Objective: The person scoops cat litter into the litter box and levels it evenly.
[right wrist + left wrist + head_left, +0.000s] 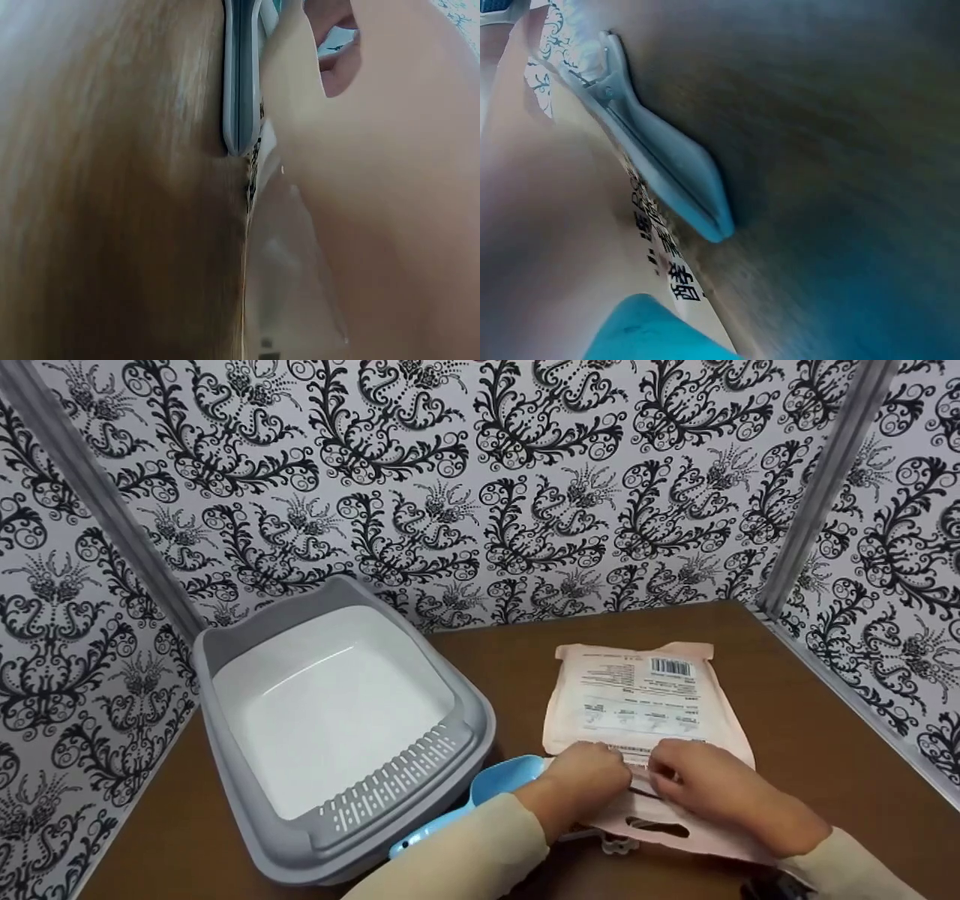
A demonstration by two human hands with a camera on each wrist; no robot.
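A pale pink printed bag [637,697] with a barcode and a handle cut-out lies flat on the table, its handle end toward me. My left hand [589,776] grips the bag near a dark slit across it, fingers curled. On the other side of that slit, my right hand [712,784] pinches the bag too. The fingertips of both hands are partly hidden. Beside the left hand rests a blue scoop [499,784], its handle partly behind the sleeve. A grey clip [656,146] lies on the table at the bag's handle end, its slim end showing in the right wrist view.
A grey and white litter box [337,720] with a slotted front ledge stands on the left of the brown table [495,652]. Patterned walls [480,495] enclose the table at the back and sides. A dark object [776,885] shows under the right wrist.
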